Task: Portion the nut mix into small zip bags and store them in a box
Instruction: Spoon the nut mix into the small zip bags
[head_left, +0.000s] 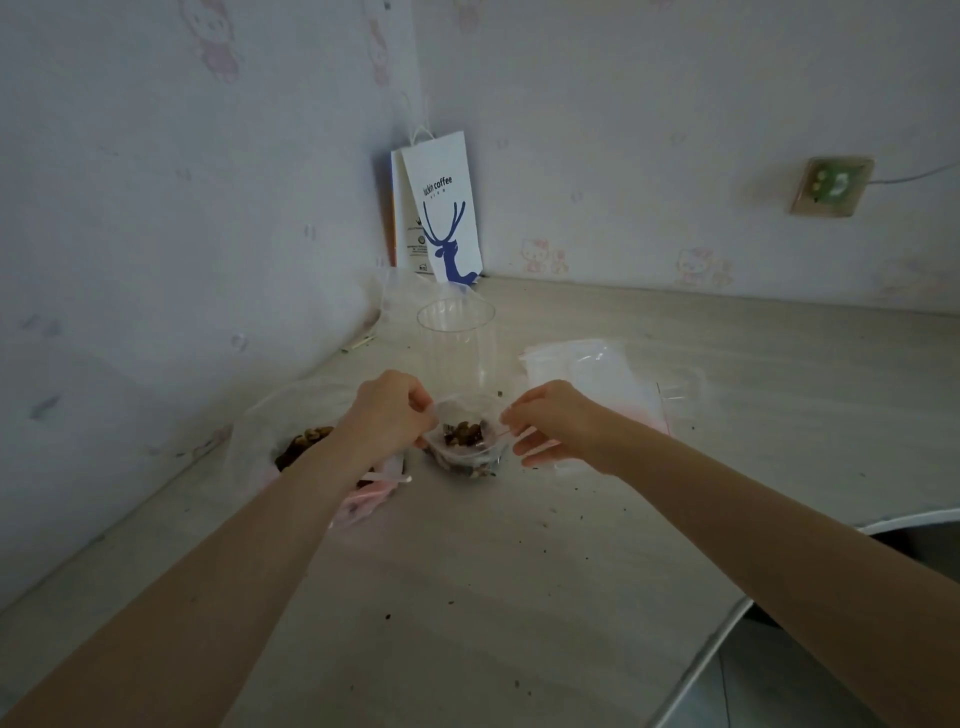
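Bag (466, 435), likely pinched, left grip (388, 411), right grip (546, 422)

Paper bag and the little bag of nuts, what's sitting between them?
A clear tub stands upright between the paper bag and the nut bag. It looks empty. The head view shows it.

Dim, bluish light on left wall (156, 234) and back wall (675, 104), papered in pale print with pink cartoon cats, meeting at a corner. On the back wall a socket (832, 184), thin cable (914, 176) running right. Pale wood-grain worktop (519, 597) with rounded edge; below it, possibly grey floor tiles (779, 691).
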